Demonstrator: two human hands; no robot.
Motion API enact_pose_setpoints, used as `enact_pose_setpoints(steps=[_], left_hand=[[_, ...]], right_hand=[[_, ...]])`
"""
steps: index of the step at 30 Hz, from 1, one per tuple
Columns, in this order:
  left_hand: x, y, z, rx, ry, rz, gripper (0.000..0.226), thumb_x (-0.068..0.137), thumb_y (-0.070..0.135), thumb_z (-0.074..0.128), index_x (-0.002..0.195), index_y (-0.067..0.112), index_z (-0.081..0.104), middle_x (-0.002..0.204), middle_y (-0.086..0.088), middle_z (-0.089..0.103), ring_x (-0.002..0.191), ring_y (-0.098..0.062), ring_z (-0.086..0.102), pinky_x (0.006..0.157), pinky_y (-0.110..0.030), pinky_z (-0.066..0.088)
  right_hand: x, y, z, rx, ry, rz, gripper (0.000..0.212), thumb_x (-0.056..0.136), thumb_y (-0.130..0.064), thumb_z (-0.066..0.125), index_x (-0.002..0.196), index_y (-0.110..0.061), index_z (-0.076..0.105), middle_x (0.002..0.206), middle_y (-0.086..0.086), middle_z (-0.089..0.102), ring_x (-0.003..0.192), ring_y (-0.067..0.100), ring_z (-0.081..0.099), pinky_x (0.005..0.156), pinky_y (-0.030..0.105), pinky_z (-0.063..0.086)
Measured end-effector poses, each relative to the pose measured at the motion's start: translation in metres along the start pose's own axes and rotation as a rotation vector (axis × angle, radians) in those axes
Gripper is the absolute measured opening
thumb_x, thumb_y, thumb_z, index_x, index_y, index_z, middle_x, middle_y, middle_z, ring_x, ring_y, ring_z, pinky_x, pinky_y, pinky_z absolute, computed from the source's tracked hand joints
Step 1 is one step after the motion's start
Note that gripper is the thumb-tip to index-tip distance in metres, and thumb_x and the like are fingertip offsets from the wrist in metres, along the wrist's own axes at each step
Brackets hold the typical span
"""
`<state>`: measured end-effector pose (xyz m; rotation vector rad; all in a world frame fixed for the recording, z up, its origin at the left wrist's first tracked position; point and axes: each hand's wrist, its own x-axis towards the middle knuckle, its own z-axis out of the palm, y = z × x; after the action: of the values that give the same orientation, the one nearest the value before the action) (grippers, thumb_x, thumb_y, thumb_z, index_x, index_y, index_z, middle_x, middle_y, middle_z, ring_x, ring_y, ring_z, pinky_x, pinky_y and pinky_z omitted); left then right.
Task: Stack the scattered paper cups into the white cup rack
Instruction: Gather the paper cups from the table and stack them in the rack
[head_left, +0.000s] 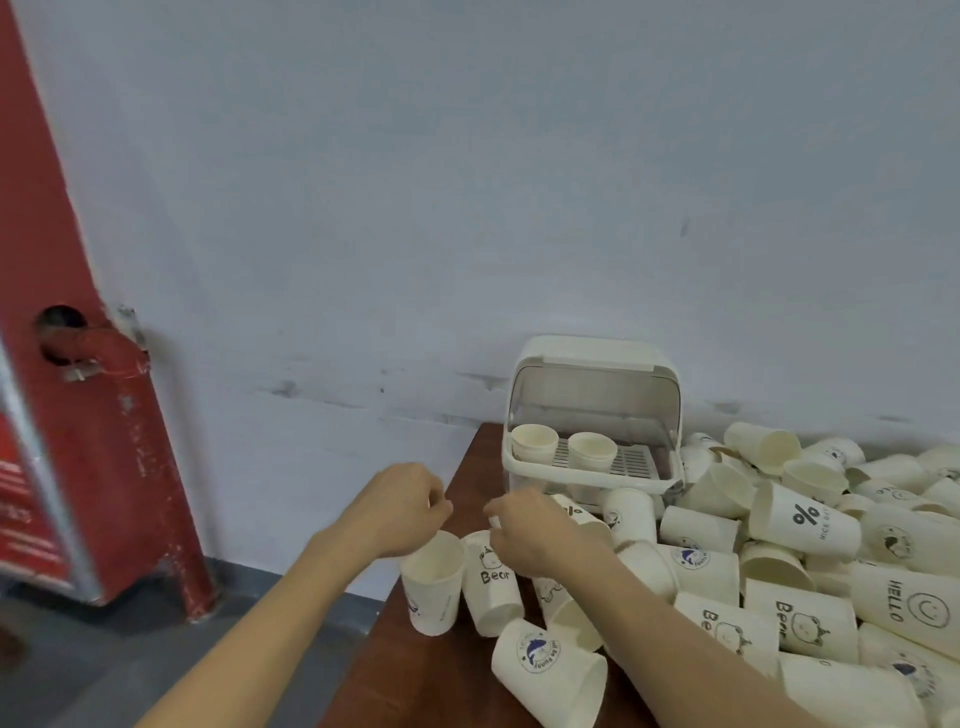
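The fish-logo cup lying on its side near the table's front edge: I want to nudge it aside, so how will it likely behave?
The fish-logo cup lies on its side on the table, so it would probably roll in a curve. It looks like thin empty paper, so likely light and easily dented. Near the edge, it might fall.

Brown wooden table (470, 470), reddish, filling the near right, its left edge running from the far wall towards the near side. Behind it, pale grey-white wall (467, 182), scuffed with dark marks low down and one small mark at upper right. At far left, red painted column (111, 415), chipped, leaning in this wide view, with round dark hole (61, 321) and short red pipe (106, 349) coming out of it. Blurred red sign (23, 512) with metal frame at the left edge. Grey floor (156, 649) beneath.
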<state>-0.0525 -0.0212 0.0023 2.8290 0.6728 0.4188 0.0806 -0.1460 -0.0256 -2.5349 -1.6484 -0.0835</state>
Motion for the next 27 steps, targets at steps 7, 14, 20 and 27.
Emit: enact_pose_setpoints(steps=[7, 14, 20, 27], left_hand=[[-0.034, 0.011, -0.006, 0.220, -0.236, 0.080, 0.023, 0.076, 0.043, 0.067, 0.088, 0.024, 0.072, 0.083, 0.008, 0.043, 0.085, -0.012, 0.044, 0.085, -0.027, 0.028], [-0.023, 0.006, 0.010, 0.319, -0.082, 0.117, 0.013, 0.090, 0.027, 0.055, 0.092, 0.023, 0.067, 0.094, 0.004, 0.045, 0.100, -0.017, 0.046, 0.094, -0.031, 0.031], [-0.012, 0.007, 0.017, 0.423, 0.073, 0.034, 0.014, 0.091, 0.012, 0.047, 0.099, 0.018, 0.056, 0.106, -0.001, 0.048, 0.101, -0.021, 0.044, 0.088, -0.032, 0.027], [0.001, 0.018, 0.018, 0.372, 0.323, 0.030, 0.006, 0.085, 0.015, 0.058, 0.088, 0.019, 0.061, 0.090, 0.000, 0.052, 0.089, -0.022, 0.048, 0.082, -0.033, 0.031]], right_hand=[[0.008, -0.009, 0.014, -0.019, -0.151, 0.045, 0.027, 0.090, -0.017, 0.043, 0.110, -0.008, 0.059, 0.114, 0.014, 0.061, 0.104, 0.032, 0.057, 0.077, 0.036, 0.042], [0.012, -0.010, 0.013, 0.072, -0.110, 0.054, 0.031, 0.090, -0.019, 0.045, 0.116, -0.011, 0.060, 0.114, 0.013, 0.063, 0.107, 0.031, 0.057, 0.090, 0.040, 0.047], [0.018, -0.011, 0.003, 0.235, -0.041, 0.037, 0.026, 0.089, -0.014, 0.047, 0.109, -0.014, 0.063, 0.112, 0.008, 0.062, 0.104, 0.026, 0.056, 0.085, 0.038, 0.050], [0.025, -0.001, -0.012, 0.348, 0.158, 0.075, 0.021, 0.089, -0.017, 0.049, 0.097, -0.015, 0.068, 0.097, 0.005, 0.069, 0.086, 0.023, 0.063, 0.076, 0.037, 0.054]])
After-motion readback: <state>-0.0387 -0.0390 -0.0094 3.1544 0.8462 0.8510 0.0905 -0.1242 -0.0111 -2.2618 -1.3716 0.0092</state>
